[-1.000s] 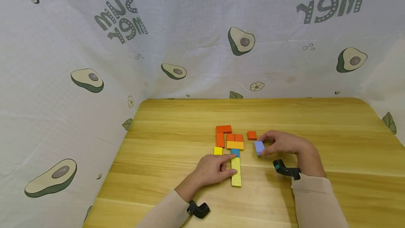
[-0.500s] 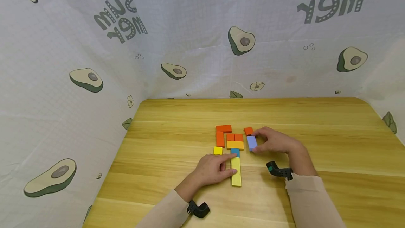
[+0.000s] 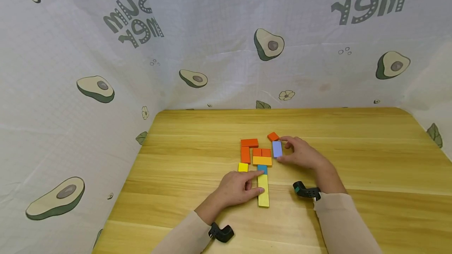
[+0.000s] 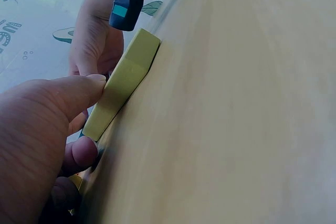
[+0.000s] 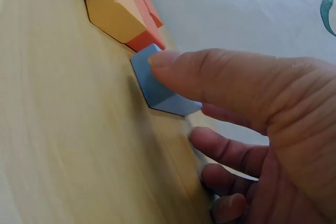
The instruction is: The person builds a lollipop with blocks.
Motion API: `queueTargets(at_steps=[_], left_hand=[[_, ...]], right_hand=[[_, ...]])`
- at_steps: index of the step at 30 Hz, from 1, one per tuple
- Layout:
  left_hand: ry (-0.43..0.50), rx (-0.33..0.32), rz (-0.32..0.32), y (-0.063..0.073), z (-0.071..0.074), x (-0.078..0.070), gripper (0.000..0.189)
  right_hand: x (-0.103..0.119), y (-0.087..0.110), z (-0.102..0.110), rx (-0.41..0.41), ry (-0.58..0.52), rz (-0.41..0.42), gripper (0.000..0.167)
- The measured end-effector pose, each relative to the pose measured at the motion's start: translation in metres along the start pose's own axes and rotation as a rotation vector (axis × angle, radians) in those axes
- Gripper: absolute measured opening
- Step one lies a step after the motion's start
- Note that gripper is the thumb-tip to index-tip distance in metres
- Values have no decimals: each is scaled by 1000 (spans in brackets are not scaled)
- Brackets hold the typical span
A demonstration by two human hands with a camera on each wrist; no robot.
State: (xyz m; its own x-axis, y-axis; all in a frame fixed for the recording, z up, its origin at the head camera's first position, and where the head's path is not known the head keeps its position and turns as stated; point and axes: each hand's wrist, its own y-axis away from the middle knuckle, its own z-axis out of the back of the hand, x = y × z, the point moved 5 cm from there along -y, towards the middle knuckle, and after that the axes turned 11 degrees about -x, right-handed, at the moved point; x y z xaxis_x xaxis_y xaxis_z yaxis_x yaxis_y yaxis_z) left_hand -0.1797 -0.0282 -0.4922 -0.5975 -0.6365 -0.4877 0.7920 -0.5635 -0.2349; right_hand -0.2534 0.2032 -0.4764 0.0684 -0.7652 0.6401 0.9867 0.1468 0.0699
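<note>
My right hand (image 3: 301, 154) pinches a flat purple block (image 3: 277, 149) between thumb and index finger. In the right wrist view, the thumb presses on the near end of the purple block (image 5: 149, 80). A small red-orange block (image 3: 273, 136) lies turned at an angle at its far end. My left hand (image 3: 236, 188) rests its extended index finger on a small blue block (image 3: 262, 168), while the thumb touches the long pale yellow block (image 3: 263, 199). In the left wrist view, that thumb lies against the side of the yellow block (image 4: 123, 85).
Left of the purple block, an orange block (image 3: 262, 161) lies below two small red-orange blocks (image 3: 257, 152). Two longer red blocks (image 3: 249, 143) form a corner farther left. A bright yellow block (image 3: 243, 167) lies beyond my left hand. A printed cloth (image 3: 226, 50) hangs behind the wooden table (image 3: 197, 136).
My right hand has moved the purple block left and away from me, close to the orange group. The loose red-orange block has shifted the same way and turned. The left hand stays put.
</note>
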Motion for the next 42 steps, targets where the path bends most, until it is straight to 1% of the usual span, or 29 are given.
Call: queueTargets(at_steps=[5,12,18,22,30,42], left_hand=[[1,-1,0,0,0,0,51],[6,8,12,0,1,-1,51],[4,3,9,-1,2,-1,51],[4,4,6,-1,1,-1,51],[1,11,14,-1,1,-2,51],[2,5,-3,0,1,-2,51]], right_hand=[[-1,-1,1,-10,-13,4,70],[0,-2,0,-25,3,23,69],[1,-1,0,-30,14,43,66],[1,-1,0,-33,16,52,66],[0,-1,-1,-33,24,42,67],[1,-1,-1,-22,28,29,68]])
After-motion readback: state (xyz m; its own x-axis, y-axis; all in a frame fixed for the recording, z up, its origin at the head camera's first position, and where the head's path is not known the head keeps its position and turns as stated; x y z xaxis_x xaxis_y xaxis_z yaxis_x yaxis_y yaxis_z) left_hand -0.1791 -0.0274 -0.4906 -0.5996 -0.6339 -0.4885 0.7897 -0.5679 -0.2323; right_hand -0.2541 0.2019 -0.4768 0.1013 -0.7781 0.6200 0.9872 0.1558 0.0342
